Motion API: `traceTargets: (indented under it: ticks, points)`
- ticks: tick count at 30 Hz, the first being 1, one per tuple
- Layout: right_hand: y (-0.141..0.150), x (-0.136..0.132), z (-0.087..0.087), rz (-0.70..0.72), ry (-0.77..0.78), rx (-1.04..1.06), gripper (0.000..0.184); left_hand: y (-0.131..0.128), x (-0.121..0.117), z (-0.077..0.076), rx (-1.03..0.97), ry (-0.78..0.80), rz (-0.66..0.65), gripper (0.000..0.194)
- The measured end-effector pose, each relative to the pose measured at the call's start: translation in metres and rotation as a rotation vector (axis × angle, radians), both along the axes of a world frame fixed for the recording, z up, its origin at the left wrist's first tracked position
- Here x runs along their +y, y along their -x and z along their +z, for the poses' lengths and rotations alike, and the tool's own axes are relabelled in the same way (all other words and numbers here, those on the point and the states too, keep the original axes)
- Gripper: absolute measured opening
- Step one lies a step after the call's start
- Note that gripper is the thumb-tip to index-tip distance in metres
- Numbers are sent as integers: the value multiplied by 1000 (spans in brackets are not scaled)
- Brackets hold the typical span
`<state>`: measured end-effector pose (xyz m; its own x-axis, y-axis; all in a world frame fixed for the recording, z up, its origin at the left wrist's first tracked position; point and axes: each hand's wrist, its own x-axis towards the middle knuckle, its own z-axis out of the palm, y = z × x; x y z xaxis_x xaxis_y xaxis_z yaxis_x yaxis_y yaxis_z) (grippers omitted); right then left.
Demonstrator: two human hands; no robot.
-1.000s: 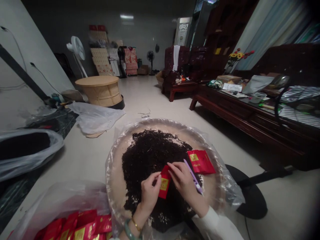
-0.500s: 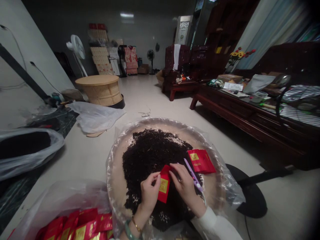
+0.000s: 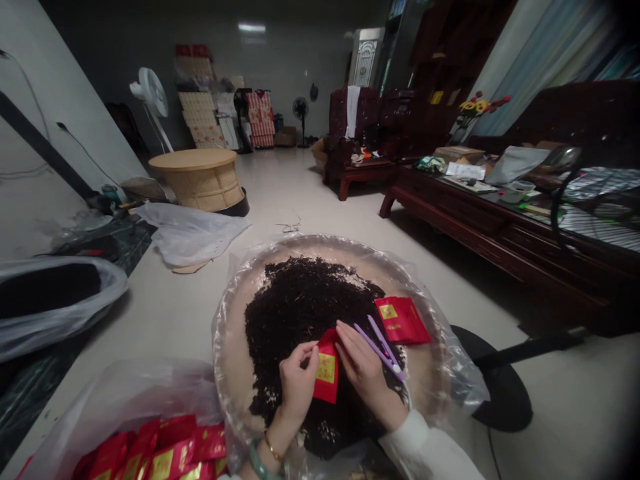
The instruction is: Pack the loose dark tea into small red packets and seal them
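Note:
A small red packet with a gold label (image 3: 327, 368) is held upright over a heap of dark, loose tea-like leaves (image 3: 300, 300). My left hand (image 3: 299, 377) pinches its left edge near the top. My right hand (image 3: 363, 367) is closed on the upper right edge, fingers extended together along it. Just right of that hand lies a purple hair-straightener-like clamp (image 3: 383, 350), its two arms apart. A stack of flat red packets (image 3: 403, 321) rests beyond it on the right side of the wide round tray (image 3: 233, 333), which is lined with clear plastic.
At lower left, a clear plastic bag (image 3: 165, 380) holds several red packets (image 3: 167, 460). Another bag of dark material (image 3: 50, 290) stands farther left. A black fan base (image 3: 500, 393) is right of the tray; a wooden coffee table (image 3: 465, 233) stands beyond.
My right hand has shifted slightly left and its fingers have straightened along the packet. More of the purple clamp shows, with both arms visible. The packet has moved slightly left.

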<state>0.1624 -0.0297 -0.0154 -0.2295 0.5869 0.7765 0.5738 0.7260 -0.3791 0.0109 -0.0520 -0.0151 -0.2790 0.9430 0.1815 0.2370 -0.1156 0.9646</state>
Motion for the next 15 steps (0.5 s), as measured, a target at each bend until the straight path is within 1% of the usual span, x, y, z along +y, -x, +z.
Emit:
traceTargets:
  ticks: [3,6,8,11,13,15]
  points:
    - [1,1,-4,-14,-2,3,59,-1,0,0,20,-19,-1,21]
    - [1,2,-3,-38,-25,18,54,-1,0,1,42,-34,-7,22]
    - [1,2,0,-59,-14,62,46,-1,-1,1,61,-39,-2,22]
    - [2,2,4,-81,70,153,29,0,-1,1,84,-37,-6,22]
    - [2,1,6,-74,122,192,20,2,1,2,84,-21,-34,23]
    - [1,0,7,-45,142,205,17,4,2,3,72,4,-93,27]
